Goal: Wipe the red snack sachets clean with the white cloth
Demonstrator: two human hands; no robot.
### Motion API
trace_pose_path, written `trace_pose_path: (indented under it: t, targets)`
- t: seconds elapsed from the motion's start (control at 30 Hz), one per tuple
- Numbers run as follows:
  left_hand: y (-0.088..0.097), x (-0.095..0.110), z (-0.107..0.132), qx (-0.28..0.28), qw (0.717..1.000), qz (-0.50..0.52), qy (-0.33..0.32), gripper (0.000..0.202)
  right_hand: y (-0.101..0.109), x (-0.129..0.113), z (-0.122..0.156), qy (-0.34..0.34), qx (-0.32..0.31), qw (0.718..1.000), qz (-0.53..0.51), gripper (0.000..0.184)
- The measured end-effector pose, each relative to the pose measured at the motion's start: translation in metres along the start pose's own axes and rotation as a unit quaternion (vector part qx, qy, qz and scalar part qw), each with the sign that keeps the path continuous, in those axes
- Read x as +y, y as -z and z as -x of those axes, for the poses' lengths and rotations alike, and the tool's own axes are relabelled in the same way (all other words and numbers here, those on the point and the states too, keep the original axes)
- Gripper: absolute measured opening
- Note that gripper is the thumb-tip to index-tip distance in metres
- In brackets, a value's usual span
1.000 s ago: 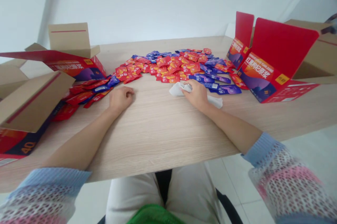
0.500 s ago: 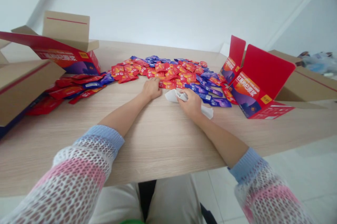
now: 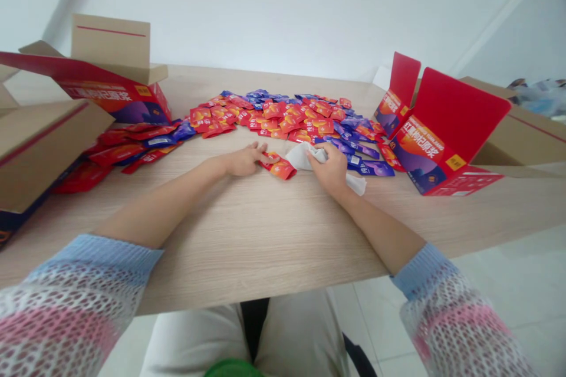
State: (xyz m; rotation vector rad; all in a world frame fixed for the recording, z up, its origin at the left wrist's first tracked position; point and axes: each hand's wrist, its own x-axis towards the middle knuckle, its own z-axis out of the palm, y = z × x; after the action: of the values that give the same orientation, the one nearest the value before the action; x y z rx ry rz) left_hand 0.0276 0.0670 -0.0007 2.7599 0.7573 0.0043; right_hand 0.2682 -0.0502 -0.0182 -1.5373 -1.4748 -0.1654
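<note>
A heap of red and blue sachets [image 3: 292, 114] lies across the middle of the wooden table [image 3: 265, 229]. My left hand [image 3: 243, 160] rests on the table with its fingers pinched on a red sachet [image 3: 278, 167] pulled out in front of the heap. My right hand [image 3: 331, 168] is closed on a crumpled white cloth [image 3: 303, 157], which also sticks out behind the hand towards the right.
Open red cartons [image 3: 435, 129] stand at the right, with a brown cardboard box [image 3: 526, 135] behind them. At the left are another red carton [image 3: 119, 100], brown cardboard boxes [image 3: 39, 141] and more sachets [image 3: 132, 150]. The table's near edge runs just above my lap.
My left hand went from a fist at the left to the heap's edge, then drew one red sachet towards me. My right hand stayed on the cloth.
</note>
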Motion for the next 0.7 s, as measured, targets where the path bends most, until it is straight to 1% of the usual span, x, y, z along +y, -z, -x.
trace_pose_path:
  t: [0.03, 0.1, 0.17, 0.2, 0.23, 0.27, 0.33, 0.37, 0.4, 0.43, 0.47, 0.5, 0.53, 0.57, 0.6, 0.63, 0.67, 0.7]
  targets:
    - [0.001, 0.001, 0.012, -0.020, 1.000, 0.015, -0.017, 0.076, 0.001, 0.001, -0.001, -0.015, 0.015, 1.000, -0.005, 0.021]
    - [0.000, 0.005, 0.034, -0.039, 0.996, 0.047, -0.058, 0.070, 0.004, 0.003, -0.003, -0.040, 0.050, 0.998, -0.021, 0.024]
    - [-0.003, 0.010, 0.052, -0.039, 0.990, 0.100, -0.092, 0.056, 0.007, 0.005, -0.004, -0.055, 0.085, 0.994, -0.043, 0.028]
    - [-0.005, 0.014, 0.059, -0.026, 0.986, 0.136, -0.090, 0.049, 0.010, 0.005, -0.005, -0.059, 0.100, 0.992, -0.054, 0.029]
    - [-0.008, 0.019, 0.064, 0.002, 0.982, 0.177, -0.068, 0.043, 0.012, 0.005, -0.005, -0.061, 0.113, 0.990, -0.064, 0.030]
    - [-0.010, 0.025, 0.069, 0.046, 0.975, 0.217, -0.027, 0.040, 0.014, 0.004, -0.005, -0.063, 0.125, 0.987, -0.074, 0.030]
    - [-0.015, 0.039, 0.076, 0.171, 0.945, 0.267, 0.084, 0.043, 0.017, 0.001, -0.005, -0.063, 0.144, 0.983, -0.095, 0.030]
    - [-0.017, 0.047, 0.081, 0.228, 0.927, 0.268, 0.129, 0.046, 0.018, -0.002, -0.005, -0.061, 0.150, 0.981, -0.103, 0.030]
    - [-0.019, 0.055, 0.086, 0.260, 0.922, 0.252, 0.139, 0.048, 0.019, -0.004, -0.004, -0.059, 0.154, 0.980, -0.108, 0.030]
    - [-0.020, 0.062, 0.091, 0.268, 0.932, 0.220, 0.106, 0.049, 0.020, -0.006, -0.003, -0.058, 0.155, 0.980, -0.109, 0.031]
    - [-0.022, 0.068, 0.096, 0.234, 0.955, 0.177, 0.047, 0.048, 0.020, -0.008, -0.002, -0.058, 0.155, 0.980, -0.108, 0.031]
    - [-0.023, 0.072, 0.100, 0.178, 0.976, 0.128, -0.012, 0.050, 0.020, -0.010, -0.001, -0.059, 0.154, 0.981, -0.105, 0.031]
    - [-0.026, 0.076, 0.103, 0.117, 0.988, 0.084, -0.064, 0.054, 0.020, -0.012, 0.001, -0.062, 0.153, 0.981, -0.103, 0.032]
    - [-0.029, 0.078, 0.104, 0.072, 0.991, 0.051, -0.096, 0.057, 0.019, -0.013, 0.003, -0.063, 0.151, 0.981, -0.106, 0.032]
    - [-0.032, 0.079, 0.102, 0.048, 0.993, 0.026, -0.101, 0.058, 0.019, -0.015, 0.005, -0.062, 0.148, 0.981, -0.112, 0.032]
    - [-0.036, 0.078, 0.098, 0.038, 0.996, 0.006, -0.085, 0.058, 0.018, -0.018, 0.007, -0.059, 0.144, 0.981, -0.120, 0.032]
    - [-0.040, 0.077, 0.092, 0.058, 0.997, -0.012, -0.038, 0.057, 0.017, -0.021, 0.009, -0.054, 0.137, 0.981, -0.127, 0.032]
    - [-0.043, 0.074, 0.084, 0.102, 0.994, -0.024, 0.038, 0.056, 0.017, -0.024, 0.012, -0.049, 0.129, 0.982, -0.131, 0.032]
